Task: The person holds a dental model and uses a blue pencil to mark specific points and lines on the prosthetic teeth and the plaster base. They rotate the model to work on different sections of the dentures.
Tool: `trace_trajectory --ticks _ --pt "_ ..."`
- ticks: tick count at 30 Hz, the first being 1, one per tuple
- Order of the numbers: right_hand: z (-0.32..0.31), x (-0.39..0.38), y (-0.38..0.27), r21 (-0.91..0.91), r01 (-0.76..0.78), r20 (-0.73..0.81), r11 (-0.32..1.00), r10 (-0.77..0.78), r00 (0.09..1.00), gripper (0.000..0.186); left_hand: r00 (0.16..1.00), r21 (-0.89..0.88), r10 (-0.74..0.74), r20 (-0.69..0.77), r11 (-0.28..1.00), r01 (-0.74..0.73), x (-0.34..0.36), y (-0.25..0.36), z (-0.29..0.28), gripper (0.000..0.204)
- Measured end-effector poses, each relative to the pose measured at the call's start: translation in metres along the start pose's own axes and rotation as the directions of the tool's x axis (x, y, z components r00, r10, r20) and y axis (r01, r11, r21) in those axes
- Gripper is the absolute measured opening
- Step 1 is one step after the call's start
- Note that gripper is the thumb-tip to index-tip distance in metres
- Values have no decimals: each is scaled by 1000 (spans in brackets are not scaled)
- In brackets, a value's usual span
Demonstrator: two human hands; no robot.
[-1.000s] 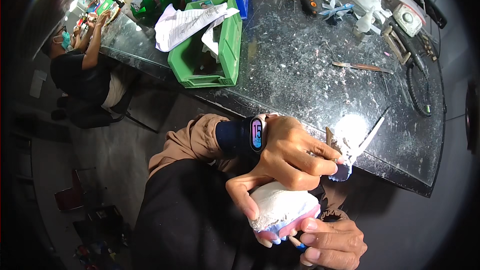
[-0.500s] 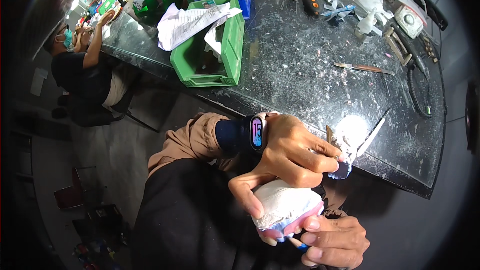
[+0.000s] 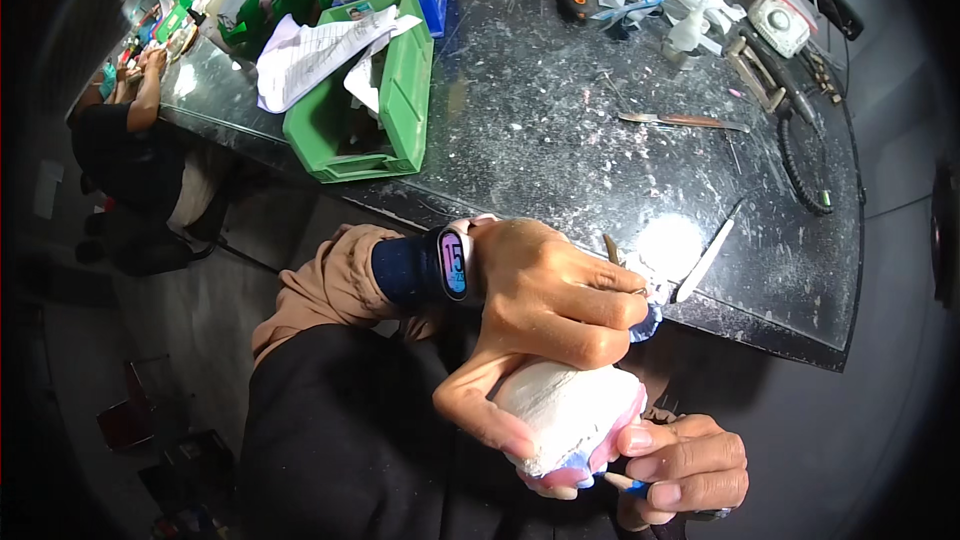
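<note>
The left hand [image 3: 560, 305] is closed around a white, rounded plaster block with a pink and blue base [image 3: 575, 420], thumb stretched down its near side and fingers curled over the far top, so the piece is pinned from two sides and cannot roll. It is held in the air over the lap, just short of the worktop's near edge, apparently so that crumbs fall clear and the piece can be turned freely.

The right hand [image 3: 680, 460] sits under and beside the block's lower edge, fingers folded tight on a thin blue-tipped tool [image 3: 628, 483] whose tip meets the pink rim; the low grip near the tip looks chosen for control.

On the left wrist is a pale-strapped watch with a lit screen [image 3: 454, 262], over a dark blue cuff.

Beyond the hands lies the black speckled stone worktop [image 3: 560, 140], dusted white. Near its front edge lie a white patch of powder [image 3: 668, 242] and a slim white-handled blade [image 3: 706, 260], close at hand. Farther back stand a green plastic bin holding crumpled papers [image 3: 370, 90] and a metal spatula with a brown handle [image 3: 685, 121]. Another person in a dark top [image 3: 125, 135] sits at the far left end.
</note>
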State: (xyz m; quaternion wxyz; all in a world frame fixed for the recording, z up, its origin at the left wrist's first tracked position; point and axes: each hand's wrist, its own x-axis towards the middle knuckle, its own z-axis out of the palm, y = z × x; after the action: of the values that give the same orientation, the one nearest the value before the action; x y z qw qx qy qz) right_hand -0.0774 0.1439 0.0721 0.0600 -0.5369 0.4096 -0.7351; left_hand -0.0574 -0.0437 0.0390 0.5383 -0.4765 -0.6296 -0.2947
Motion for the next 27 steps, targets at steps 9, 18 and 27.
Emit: trace_trajectory --ticks 9,18,27 --pt "-25 27 -10 199 -74 276 977 16 961 21 1000 -19 15 6 1000 -15 5 -5 3 30" --pt "-29 31 -15 205 -118 322 972 47 946 22 1000 -13 10 14 1000 -10 10 -2 9 33" --pt "-26 28 -21 21 67 327 998 -70 942 25 1000 -2 8 25 1000 -8 11 -2 9 39"
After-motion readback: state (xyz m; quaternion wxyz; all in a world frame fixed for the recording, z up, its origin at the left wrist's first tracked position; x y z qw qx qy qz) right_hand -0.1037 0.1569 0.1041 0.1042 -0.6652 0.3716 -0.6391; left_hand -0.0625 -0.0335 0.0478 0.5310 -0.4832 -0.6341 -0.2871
